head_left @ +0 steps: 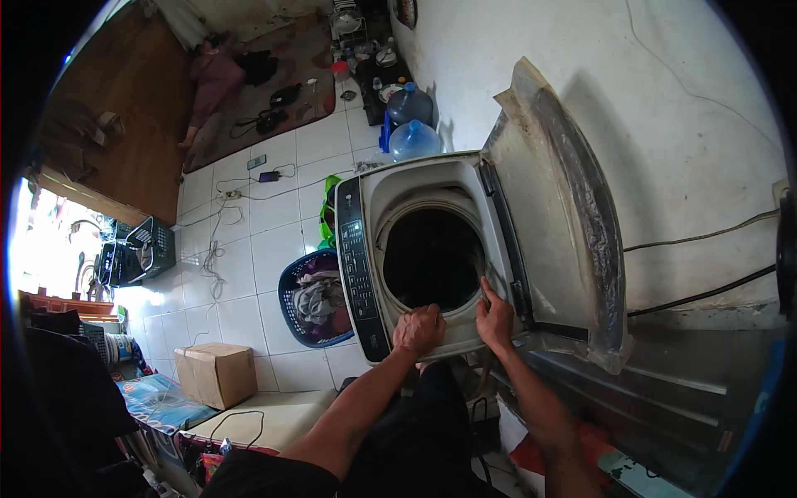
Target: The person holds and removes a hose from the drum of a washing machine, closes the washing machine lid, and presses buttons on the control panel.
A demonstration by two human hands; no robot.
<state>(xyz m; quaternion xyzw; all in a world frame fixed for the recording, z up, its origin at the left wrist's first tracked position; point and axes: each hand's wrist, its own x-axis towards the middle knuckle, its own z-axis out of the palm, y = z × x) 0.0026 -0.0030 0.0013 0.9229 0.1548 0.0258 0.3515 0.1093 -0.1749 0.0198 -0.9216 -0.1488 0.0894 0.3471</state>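
Observation:
A top-loading washing machine [361, 314] stands before me with its lid [552, 224] raised against the wall. Inside, the round tub [432, 257] is dark, and its contents cannot be made out. My left hand [419, 329] is closed over the front edge of the tub opening, its fingers curled at the rim. To the right of it, my right hand [496, 317] rests by the rim with its index finger stretched along the edge. No separate object shows in either hand.
Left of the machine sits a blue basket [290, 311] of clothes, with a green bag [326, 217] behind it. Blue water jugs [415, 141] stand beyond. Cables and phones [269, 177] lie on the tiles. A cardboard box [217, 373] is at lower left; a person [217, 79] lies far back.

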